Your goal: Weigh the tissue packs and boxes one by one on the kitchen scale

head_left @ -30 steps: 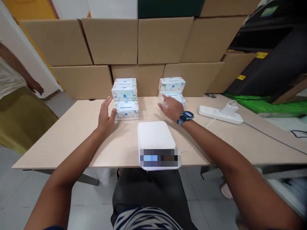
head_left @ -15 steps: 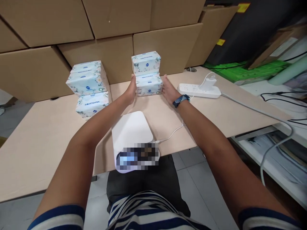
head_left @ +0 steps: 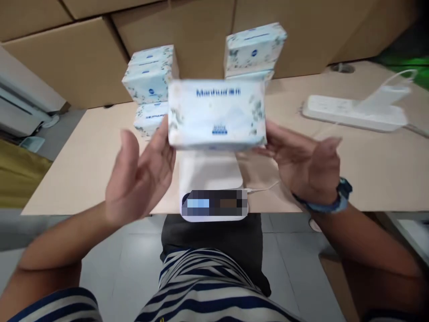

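Observation:
A pale blue and white tissue pack (head_left: 217, 114) with printed leaves is held up between my two hands, above the table and the white device. My left hand (head_left: 144, 179) presses its left end with the fingers, thumb sticking up. On the opposite end, the fingers of my right hand (head_left: 301, 161) press against the pack, its thumb also apart. Below the pack sits a white device (head_left: 211, 172) with a lit display, its front panel pixelated. Behind it stand a left stack of tissue packs (head_left: 149, 80) and a right stack of tissue packs (head_left: 254, 51), partly hidden.
A white power strip (head_left: 355, 114) with a plugged-in charger lies at the right of the table (head_left: 97, 165). Cardboard boxes (head_left: 73, 67) line the back. A white cable (head_left: 261, 188) runs from the device's right side.
My hands have left the right stack and come closer to me, now holding a tissue pack up between them. The view has shifted, and the stacks appear higher in it.

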`<state>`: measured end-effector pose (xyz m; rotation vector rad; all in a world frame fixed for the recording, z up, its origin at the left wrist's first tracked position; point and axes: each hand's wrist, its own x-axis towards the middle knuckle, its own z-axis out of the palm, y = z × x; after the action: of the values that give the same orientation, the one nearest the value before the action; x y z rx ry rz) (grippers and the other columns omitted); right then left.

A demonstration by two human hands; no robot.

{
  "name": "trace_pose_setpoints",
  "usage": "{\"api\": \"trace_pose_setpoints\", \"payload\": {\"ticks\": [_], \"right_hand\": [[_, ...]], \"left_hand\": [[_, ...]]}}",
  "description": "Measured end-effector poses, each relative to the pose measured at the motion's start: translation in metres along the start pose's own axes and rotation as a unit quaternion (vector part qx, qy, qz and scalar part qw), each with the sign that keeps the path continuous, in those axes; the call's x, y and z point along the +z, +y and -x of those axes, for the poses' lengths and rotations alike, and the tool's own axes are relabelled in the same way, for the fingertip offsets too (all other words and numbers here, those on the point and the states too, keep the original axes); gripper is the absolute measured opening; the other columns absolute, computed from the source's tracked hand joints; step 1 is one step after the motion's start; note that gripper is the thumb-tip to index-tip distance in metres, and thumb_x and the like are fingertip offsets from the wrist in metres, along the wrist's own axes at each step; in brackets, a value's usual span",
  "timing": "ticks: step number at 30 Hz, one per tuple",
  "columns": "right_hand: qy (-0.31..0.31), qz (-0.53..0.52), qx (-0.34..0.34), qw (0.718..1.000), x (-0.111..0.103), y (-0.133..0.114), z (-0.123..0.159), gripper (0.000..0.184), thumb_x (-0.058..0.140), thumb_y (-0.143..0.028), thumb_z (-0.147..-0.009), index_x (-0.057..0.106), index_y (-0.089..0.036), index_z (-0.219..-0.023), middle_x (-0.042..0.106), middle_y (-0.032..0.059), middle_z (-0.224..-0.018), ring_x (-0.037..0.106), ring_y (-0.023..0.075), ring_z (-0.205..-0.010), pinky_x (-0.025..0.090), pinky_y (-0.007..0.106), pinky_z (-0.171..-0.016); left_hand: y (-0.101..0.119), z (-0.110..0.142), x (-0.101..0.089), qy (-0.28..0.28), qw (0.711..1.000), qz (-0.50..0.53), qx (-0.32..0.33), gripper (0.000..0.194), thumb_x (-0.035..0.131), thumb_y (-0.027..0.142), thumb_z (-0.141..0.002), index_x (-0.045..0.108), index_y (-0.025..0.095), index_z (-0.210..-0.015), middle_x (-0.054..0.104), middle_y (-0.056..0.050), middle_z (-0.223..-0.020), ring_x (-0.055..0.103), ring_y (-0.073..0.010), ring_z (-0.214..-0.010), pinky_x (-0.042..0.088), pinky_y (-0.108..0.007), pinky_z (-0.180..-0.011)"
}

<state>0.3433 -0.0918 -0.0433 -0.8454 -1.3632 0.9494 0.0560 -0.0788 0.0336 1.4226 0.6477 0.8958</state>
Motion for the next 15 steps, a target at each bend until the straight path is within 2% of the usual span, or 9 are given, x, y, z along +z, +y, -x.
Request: {"api": "trace_pose_setpoints", "payload": {"ticks": [2,4,7,9,11,13,15], "right_hand": [[-0.022,-0.013,0.035,0.999,0.004,0.015,0.023,0.064,0.043,-0.084,-0.104,0.079,-0.043,-0.139,0.078,-0.0029,-0.146,0.076,0.0318,-0.138,0.07,0.057,-0.109],[-0.004,0.007,0.061,0.998,0.005,0.027,0.033,0.054,0.048,-0.077,-0.107,0.083,-0.044,-0.132,0.083,-0.0022,-0.137,0.082,0.0299,-0.124,0.073,0.055,-0.101],[0.077,0.049,0.064,0.994,0.006,0.031,0.027,0.049,0.057,-0.073,-0.106,0.089,-0.037,-0.117,0.088,0.0033,-0.119,0.086,0.0278,-0.104,0.074,0.05,-0.088],[0.118,0.086,0.04,0.989,0.008,0.027,0.014,0.052,0.059,-0.073,-0.105,0.091,-0.032,-0.111,0.089,0.006,-0.11,0.085,0.024,-0.092,0.072,0.043,-0.081],[0.142,0.117,0.006,0.983,0.009,0.023,-0.004,0.057,0.06,-0.075,-0.104,0.09,-0.027,-0.112,0.088,0.0068,-0.102,0.081,0.0192,-0.08,0.069,0.038,-0.075],[0.154,0.132,-0.028,0.979,0.008,0.024,-0.024,0.06,0.061,-0.076,-0.103,0.089,-0.024,-0.112,0.085,0.0066,-0.091,0.076,0.0166,-0.073,0.065,0.035,-0.07],[0.161,0.14,-0.071,0.974,0.006,0.03,-0.039,0.063,0.061,-0.078,-0.102,0.088,-0.022,-0.113,0.082,0.0069,-0.087,0.075,0.0164,-0.072,0.063,0.035,-0.07]], "left_hand": [[-0.017,0.027,-0.008,0.016,0.997,0.04,-0.063,0.078,0.023,0.083,-0.107,0.059,0.04,-0.162,0.046,0.015,-0.179,0.004,-0.0234,-0.181,0.013,-0.045,-0.152],[-0.031,0.041,-0.014,0.025,0.993,0.052,-0.103,0.079,0.025,0.085,-0.106,0.061,0.041,-0.16,0.046,0.014,-0.18,0.011,-0.0236,-0.181,0.016,-0.044,-0.151],[-0.042,0.043,-0.02,0.018,0.995,0.033,-0.097,0.084,0.019,0.087,-0.105,0.064,0.04,-0.157,0.046,0.011,-0.181,0.023,-0.0256,-0.178,0.028,-0.046,-0.147],[-0.05,0.033,-0.027,0.029,0.996,0.003,-0.083,0.087,0.016,0.088,-0.105,0.067,0.037,-0.154,0.052,0.005,-0.177,0.037,-0.029,-0.172,0.041,-0.049,-0.139],[-0.063,0.016,-0.04,0.074,0.995,-0.051,-0.039,0.086,0.019,0.087,-0.106,0.072,0.035,-0.148,0.065,-0.002,-0.166,0.057,-0.0301,-0.156,0.055,-0.048,-0.123],[-0.08,-0.005,-0.054,0.142,0.98,-0.121,0.073,0.077,0.031,0.086,-0.106,0.076,0.035,-0.14,0.076,-0.005,-0.145,0.072,-0.0266,-0.126,0.062,-0.042,-0.099],[-0.095,-0.025,-0.065,0.191,0.945,-0.179,0.198,0.068,0.042,0.086,-0.104,0.076,0.038,-0.138,0.079,-0.005,-0.128,0.073,-0.0221,-0.103,0.06,-0.037,-0.084]]}}
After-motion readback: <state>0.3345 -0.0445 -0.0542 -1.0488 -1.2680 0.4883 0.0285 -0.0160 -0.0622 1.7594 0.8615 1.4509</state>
